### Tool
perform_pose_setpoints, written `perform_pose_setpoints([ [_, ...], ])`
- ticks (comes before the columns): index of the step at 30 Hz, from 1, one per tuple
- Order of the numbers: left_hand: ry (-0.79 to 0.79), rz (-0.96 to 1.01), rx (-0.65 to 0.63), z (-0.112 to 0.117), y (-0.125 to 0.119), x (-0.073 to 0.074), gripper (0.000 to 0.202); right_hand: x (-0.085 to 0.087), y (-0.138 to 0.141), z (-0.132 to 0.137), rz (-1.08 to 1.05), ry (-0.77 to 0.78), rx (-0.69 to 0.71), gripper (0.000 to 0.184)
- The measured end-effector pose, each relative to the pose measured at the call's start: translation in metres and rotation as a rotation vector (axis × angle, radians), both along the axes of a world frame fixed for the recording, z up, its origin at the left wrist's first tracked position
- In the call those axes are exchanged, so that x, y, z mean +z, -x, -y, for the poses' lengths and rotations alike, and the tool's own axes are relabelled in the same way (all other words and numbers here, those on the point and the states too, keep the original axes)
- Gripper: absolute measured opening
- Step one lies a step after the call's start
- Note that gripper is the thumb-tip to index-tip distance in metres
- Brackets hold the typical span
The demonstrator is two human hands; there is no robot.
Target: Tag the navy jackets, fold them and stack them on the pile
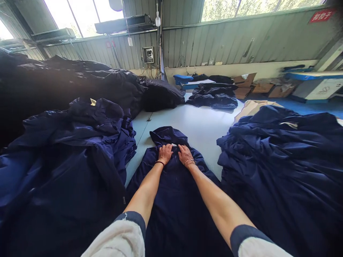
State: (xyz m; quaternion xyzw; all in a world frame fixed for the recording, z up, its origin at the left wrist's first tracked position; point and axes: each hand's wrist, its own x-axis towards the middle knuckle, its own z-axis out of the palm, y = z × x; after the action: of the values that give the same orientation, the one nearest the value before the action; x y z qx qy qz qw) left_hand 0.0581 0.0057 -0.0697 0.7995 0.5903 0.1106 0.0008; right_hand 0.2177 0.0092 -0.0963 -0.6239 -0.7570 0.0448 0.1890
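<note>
"Where are our hands?"

"Our left hand (165, 153) and right hand (186, 155) lie open and flat, just apart, pressing rather than clamping. Both rest on a navy jacket (174, 192), spread on the pale worktable (187, 125) straight ahead of us."

"And its top end?"

"A bunched collar or hood (167, 135) sits just beyond our fingertips (168, 146); we cannot tell which."

"How far along do we look?"

"We have one jacket laid out alone. A large navy heap (66, 150) lies to our left, and another (276, 153) to our right, both rumpled. Beyond them, a black heap (160, 94) and a smaller dark pile (213, 96) lie far off, also unspread."
</note>
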Motion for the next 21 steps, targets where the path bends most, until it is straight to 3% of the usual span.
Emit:
perform_pose_setpoints([
  [6,-0.074,0.037,-0.021,0.008,-0.002,-0.004,0.048,0.001,-0.002,0.008,-0.042,-0.101,0.012,0.065],
  [15,-0.216,0.123,-0.090,0.020,0.002,0.008,0.030,0.011,-0.001,0.017,-0.099,-0.215,-0.008,0.041],
  [18,-0.210,0.132,-0.100,0.021,0.002,0.008,0.022,0.011,-0.002,0.017,-0.047,-0.199,-0.010,0.046],
  [21,-0.160,0.101,-0.070,0.020,0.001,0.007,0.031,0.009,-0.002,0.016,-0.021,-0.186,-0.022,0.052],
])
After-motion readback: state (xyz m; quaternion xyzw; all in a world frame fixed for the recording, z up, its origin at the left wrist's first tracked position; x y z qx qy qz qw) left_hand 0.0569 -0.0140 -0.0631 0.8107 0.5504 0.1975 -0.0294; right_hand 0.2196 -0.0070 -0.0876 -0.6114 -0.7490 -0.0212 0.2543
